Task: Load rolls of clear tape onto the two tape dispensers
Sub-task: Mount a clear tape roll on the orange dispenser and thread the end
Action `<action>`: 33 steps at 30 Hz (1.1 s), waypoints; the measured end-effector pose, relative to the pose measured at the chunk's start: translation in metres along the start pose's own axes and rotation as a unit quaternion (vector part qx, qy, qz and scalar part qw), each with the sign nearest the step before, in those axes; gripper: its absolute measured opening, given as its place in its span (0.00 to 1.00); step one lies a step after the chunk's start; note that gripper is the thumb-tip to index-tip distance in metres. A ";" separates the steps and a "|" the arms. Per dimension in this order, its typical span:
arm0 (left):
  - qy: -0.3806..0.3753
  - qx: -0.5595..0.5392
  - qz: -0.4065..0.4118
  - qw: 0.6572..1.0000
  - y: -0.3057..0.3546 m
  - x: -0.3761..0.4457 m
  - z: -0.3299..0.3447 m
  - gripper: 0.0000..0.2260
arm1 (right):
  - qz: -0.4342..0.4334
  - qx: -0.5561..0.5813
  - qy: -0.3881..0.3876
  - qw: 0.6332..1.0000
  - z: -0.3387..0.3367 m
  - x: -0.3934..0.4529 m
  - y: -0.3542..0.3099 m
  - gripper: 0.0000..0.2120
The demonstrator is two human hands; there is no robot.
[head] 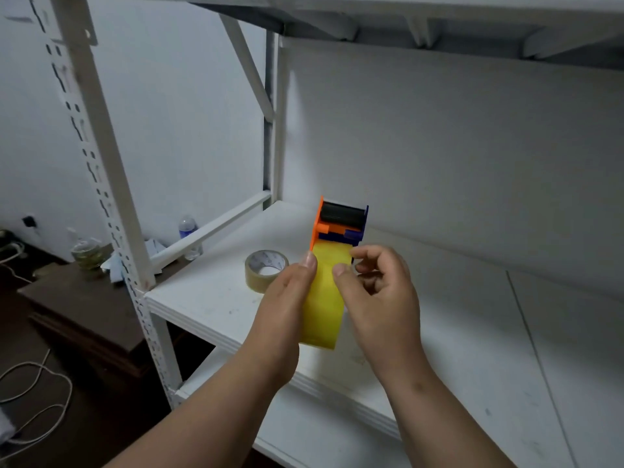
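A tape dispenser (pixel 332 258) with an orange side, a blue side and a yellow roll is held above the white shelf (pixel 439 315), gripped along its left edge by the left hand (pixel 287 305), while the roll's face is pinched by the thumb and fingers of the right hand (pixel 378 292). At ten o'clock from the hands, a roll of clear tape (pixel 265 270) is laid flat on the shelf, just beside the left thumb. Further out at nine o'clock, a water bottle (pixel 188 236) is seen behind the shelf rail.

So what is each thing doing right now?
Dispenser: held up over the shelf, its black roller on top.
Yellow roll: sitting in the dispenser, gripped by both hands.
Brown tape roll: lying flat on the shelf, untouched.
Left hand: gripping the yellow roll's left side.
Right hand: thumb on the roll's face, fingers curled.
Bottle: standing upright behind the shelf rail.
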State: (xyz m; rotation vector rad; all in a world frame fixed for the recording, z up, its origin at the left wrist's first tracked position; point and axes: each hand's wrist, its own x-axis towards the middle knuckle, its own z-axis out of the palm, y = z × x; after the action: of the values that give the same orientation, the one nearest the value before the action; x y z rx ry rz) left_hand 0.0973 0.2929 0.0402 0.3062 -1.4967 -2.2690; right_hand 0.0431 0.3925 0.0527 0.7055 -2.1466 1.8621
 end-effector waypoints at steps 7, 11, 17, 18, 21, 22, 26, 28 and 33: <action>0.014 -0.013 -0.022 1.000 -0.007 0.018 0.016 0.22 | 0.016 0.030 -0.011 0.999 -0.013 0.018 0.010 0.05; 0.025 -0.023 -0.042 0.999 -0.011 0.024 0.022 0.26 | 0.060 0.041 -0.066 0.995 -0.015 0.009 0.026 0.19; 0.031 0.028 -0.031 0.999 -0.009 0.034 0.022 0.13 | 0.058 -0.056 -0.113 0.990 -0.016 0.002 0.041 0.17; 0.040 0.029 -0.027 0.998 -0.008 0.037 0.022 0.15 | 0.056 -0.066 -0.115 0.990 -0.016 0.003 0.041 0.15; 0.060 0.029 -0.022 0.998 -0.008 0.047 0.021 0.20 | 0.071 -0.055 -0.096 0.991 -0.014 0.009 0.039 0.09; 0.066 0.035 -0.027 0.997 -0.008 0.051 0.020 0.18 | 0.086 -0.038 -0.084 0.992 -0.013 0.011 0.038 0.09; 0.019 0.064 -0.075 0.995 0.000 0.067 0.017 0.12 | 0.130 0.053 -0.018 0.990 -0.003 0.018 0.030 0.08; 0.000 0.087 -0.086 0.993 0.007 0.072 0.015 0.13 | 0.112 0.049 0.016 0.992 0.008 0.017 0.024 0.12; 0.025 0.150 -0.060 0.987 0.022 0.081 -0.002 0.13 | 0.060 -0.037 0.135 0.988 0.044 0.007 0.015 0.18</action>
State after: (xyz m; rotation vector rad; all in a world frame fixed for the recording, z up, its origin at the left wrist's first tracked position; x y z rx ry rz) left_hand 0.0304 0.2477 0.0621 0.5490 -1.8378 -2.1014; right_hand 0.0362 0.3498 0.0349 0.2929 -2.1081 1.8044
